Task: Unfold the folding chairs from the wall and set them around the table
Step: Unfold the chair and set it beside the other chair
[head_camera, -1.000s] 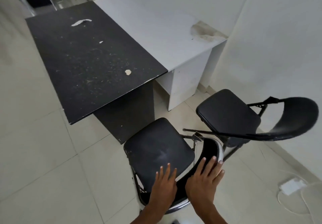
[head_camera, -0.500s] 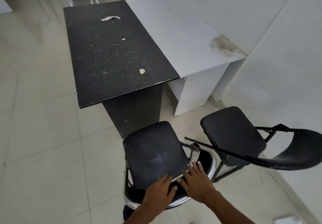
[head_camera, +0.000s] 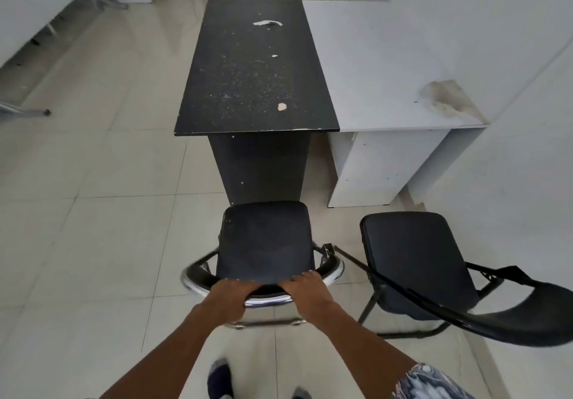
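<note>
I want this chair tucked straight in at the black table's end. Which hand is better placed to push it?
Neither alone: left hand and right hand both grip the chrome backrest either side of its middle. If only one, probably the left, since the second chair crowds the right side.

Glossy chrome chair frame (head_camera: 198,282)
</note>
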The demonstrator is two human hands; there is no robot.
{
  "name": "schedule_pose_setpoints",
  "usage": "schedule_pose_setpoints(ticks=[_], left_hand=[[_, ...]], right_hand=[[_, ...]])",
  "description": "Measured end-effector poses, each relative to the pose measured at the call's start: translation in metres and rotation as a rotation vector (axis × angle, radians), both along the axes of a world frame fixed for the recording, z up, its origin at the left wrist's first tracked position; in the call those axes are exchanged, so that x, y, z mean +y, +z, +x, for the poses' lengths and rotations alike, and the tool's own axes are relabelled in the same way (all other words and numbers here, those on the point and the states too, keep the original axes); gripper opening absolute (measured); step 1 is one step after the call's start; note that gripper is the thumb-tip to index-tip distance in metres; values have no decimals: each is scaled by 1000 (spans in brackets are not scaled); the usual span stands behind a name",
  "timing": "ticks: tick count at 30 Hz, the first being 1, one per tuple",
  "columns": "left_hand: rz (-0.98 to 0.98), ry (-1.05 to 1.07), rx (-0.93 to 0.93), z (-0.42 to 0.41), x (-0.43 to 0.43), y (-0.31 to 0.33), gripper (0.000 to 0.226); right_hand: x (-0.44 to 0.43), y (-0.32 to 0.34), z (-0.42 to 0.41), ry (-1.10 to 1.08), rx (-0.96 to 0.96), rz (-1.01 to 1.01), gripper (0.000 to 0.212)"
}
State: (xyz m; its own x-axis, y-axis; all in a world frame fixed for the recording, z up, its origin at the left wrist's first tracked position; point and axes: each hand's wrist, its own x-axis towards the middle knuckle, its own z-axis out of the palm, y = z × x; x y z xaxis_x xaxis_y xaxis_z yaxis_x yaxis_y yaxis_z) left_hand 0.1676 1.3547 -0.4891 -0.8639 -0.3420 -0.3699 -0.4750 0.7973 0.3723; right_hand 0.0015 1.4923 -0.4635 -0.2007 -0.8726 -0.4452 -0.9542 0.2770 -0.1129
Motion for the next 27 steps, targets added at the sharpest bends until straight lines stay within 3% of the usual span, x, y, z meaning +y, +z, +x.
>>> schedule_pose_setpoints(ticks=[10,15,22,27], left_hand=[[-84,7,35,42,66,-3,65],[-102,-18,49,53,79,-2,54],[-134,-3,-58,53,83,-4,59],[-136,13,-9,57,90,-5,59]], right_hand=[[65,-5,30,21,-81,-56,42],[93,-9,41,41,-49,-64,50],[118,-15,30,-59,14,-66,60],[116,-22,35,-91,-5,-108,55]])
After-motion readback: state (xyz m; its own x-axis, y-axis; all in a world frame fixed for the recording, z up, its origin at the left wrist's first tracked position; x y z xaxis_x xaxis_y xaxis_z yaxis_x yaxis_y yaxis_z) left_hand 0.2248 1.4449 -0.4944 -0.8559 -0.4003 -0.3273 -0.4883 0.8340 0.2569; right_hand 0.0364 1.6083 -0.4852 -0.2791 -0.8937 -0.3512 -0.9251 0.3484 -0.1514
